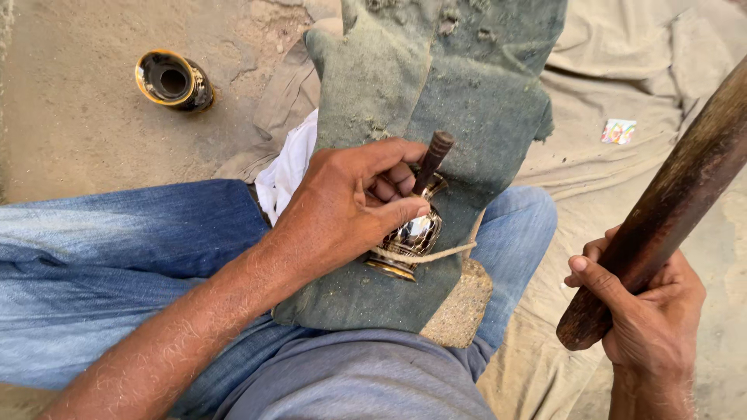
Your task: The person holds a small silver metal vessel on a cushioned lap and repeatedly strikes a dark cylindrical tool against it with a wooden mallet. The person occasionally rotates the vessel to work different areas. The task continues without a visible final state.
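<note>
Sandy ground, left hand (354, 206) gripping brass vase (411, 237) (on green cloth (459, 101)), right hand (650, 311) clutching wooden stick (669, 206)

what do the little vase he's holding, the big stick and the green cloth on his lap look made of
Small vase: apparently polished metal, brass-like; it gleams gold with mirror reflections. The left hand grips it.
Big stick, in the right hand: probably wood, dark brown, streaked and worn matte.
Green cloth: thick woven or felted fabric, dull, fuzzy, dusted with grit.
</note>
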`<state>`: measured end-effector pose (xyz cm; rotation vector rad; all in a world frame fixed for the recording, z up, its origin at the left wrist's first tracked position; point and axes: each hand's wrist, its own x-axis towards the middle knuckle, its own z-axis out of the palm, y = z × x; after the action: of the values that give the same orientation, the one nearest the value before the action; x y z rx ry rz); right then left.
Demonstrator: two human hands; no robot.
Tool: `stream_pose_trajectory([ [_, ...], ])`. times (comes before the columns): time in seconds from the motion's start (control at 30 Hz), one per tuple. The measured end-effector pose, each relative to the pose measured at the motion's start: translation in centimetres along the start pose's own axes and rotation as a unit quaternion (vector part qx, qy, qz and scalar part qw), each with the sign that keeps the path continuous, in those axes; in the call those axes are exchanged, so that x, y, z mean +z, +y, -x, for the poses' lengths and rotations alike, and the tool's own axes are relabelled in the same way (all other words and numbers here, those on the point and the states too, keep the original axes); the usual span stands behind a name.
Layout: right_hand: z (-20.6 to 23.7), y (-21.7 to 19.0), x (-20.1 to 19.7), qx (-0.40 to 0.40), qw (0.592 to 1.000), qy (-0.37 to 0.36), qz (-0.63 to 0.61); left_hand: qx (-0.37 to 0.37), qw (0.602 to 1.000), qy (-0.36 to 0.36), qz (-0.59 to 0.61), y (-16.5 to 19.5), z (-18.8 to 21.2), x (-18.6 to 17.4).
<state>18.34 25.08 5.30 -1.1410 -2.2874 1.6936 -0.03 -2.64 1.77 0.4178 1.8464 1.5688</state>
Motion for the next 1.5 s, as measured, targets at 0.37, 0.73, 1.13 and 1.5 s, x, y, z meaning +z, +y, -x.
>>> stream_pose_trajectory([
  [0.37,-4.3,-5.4,1.4,-0.096,0.991,-0.079,0.05,0.04,0.994,0.103,-0.002,-1.4,1.7,0.2],
  [0.73,-10.5,-8.8,2.6,-0.227,0.791,-0.15,0.548,0.051,0.994,0.096,-0.027,-1.7,2.2,0.2],
  [1.13,-11.4,-9.3,3.9,-0.238,0.766,-0.212,0.558,0.028,0.996,0.086,0.01,-2.9,1.7,-0.4],
  [1.5,-18.4,-2.4,-1.4,-0.174,0.771,-0.229,0.568,0.057,0.994,0.091,0.013,-3.7,1.7,-0.1],
])
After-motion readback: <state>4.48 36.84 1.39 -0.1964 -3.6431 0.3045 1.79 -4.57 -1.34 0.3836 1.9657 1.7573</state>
